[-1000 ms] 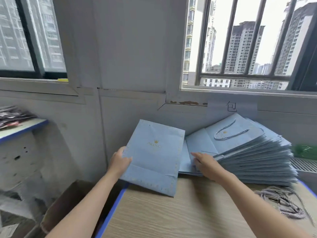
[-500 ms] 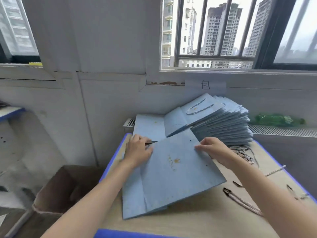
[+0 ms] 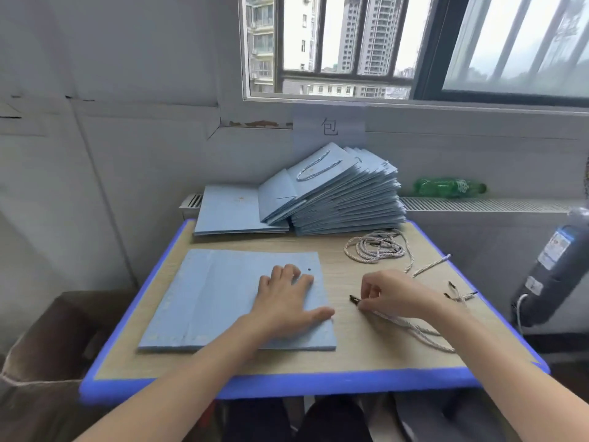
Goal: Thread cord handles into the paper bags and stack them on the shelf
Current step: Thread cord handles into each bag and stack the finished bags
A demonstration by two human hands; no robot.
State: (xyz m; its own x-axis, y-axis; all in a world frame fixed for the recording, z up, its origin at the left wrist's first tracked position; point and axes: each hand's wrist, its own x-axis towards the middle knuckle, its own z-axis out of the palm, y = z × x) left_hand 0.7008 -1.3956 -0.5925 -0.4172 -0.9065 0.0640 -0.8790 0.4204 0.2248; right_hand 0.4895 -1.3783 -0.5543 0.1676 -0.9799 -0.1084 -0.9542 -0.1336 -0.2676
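Observation:
A flat light-blue paper bag (image 3: pixel 223 298) lies on the wooden table (image 3: pixel 366 355), a small punched hole showing near its far right corner. My left hand (image 3: pixel 287 304) rests flat on the bag's right part, fingers spread. Just right of the bag, my right hand (image 3: pixel 395 295) pinches a twisted white cord (image 3: pixel 414 330) near its black tip; the cord trails back along the table under my wrist. A tall slanted stack of blue bags (image 3: pixel 344 199) with cord handles stands at the table's far edge.
A coil of loose cords (image 3: pixel 376 247) and more cord ends (image 3: pixel 459 293) lie at the right. A flat blue bag (image 3: pixel 229 212) sits left of the stack. A green bottle (image 3: pixel 446 187) lies on the radiator ledge. A cardboard box (image 3: pixel 41 355) stands left of the table.
The bag went from held up in both hands to lying flat on the table. My left hand now presses it down, and my right hand has left it and picked up a cord.

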